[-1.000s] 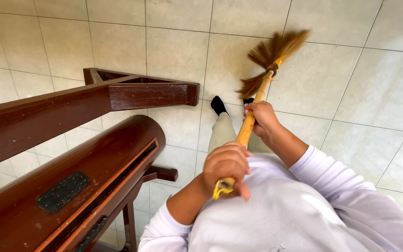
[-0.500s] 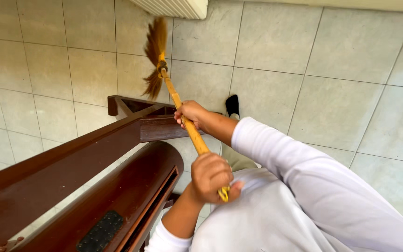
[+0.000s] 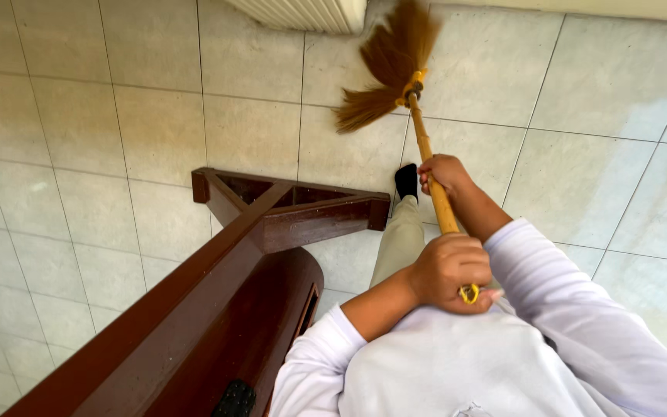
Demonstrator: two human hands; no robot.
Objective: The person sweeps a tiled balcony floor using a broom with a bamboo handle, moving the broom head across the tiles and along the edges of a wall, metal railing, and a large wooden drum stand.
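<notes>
Two hands: both mine, on one broom (image 3: 426, 147).
Left hand (image 3: 449, 270): fingers clenched around the handle's top end.
Right hand (image 3: 441, 174): gripping the handle lower down.
Bristles: on the floor tiles (image 3: 580, 85), beyond the wooden bench (image 3: 218, 309).

A broom (image 3: 424, 139) with a long yellow-orange bamboo handle and a fan of brown grass bristles bound by a yellow collar, held slanted away from the person, its bristle head splayed against the pale tiled floor near a white slatted fixture at the top.
</notes>
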